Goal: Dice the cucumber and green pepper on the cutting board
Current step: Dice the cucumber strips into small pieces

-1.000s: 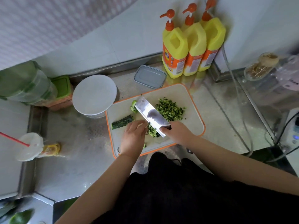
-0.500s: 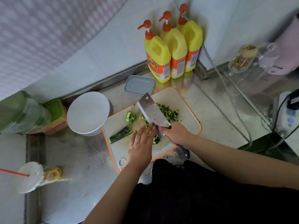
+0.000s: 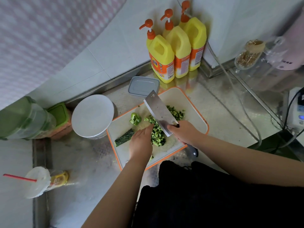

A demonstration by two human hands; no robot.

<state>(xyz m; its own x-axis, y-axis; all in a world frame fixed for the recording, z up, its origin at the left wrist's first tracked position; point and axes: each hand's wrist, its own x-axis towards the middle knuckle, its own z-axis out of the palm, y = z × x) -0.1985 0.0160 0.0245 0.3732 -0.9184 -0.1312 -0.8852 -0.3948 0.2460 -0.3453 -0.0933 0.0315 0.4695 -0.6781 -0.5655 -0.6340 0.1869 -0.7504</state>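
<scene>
My right hand [image 3: 184,132] is wrapped around the dark handle of the broad steel cleaver [image 3: 160,112], its blade tilted over the white orange-rimmed plastic cutting board [image 3: 194,112]. My left hand [image 3: 141,143] lies flat with straight fingers against the heap of diced green cucumber [image 3: 158,137]. I see 1 dark-skinned cucumber piece [image 3: 124,137] just left of that hand, and the green pepper chunk [image 3: 135,118] beyond it.

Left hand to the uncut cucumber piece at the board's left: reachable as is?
Probably yes. The left hand lies open on the cutting board, right beside the cucumber piece, with nothing between them. The cleaver in the right hand sits on the hand's other side.
</scene>
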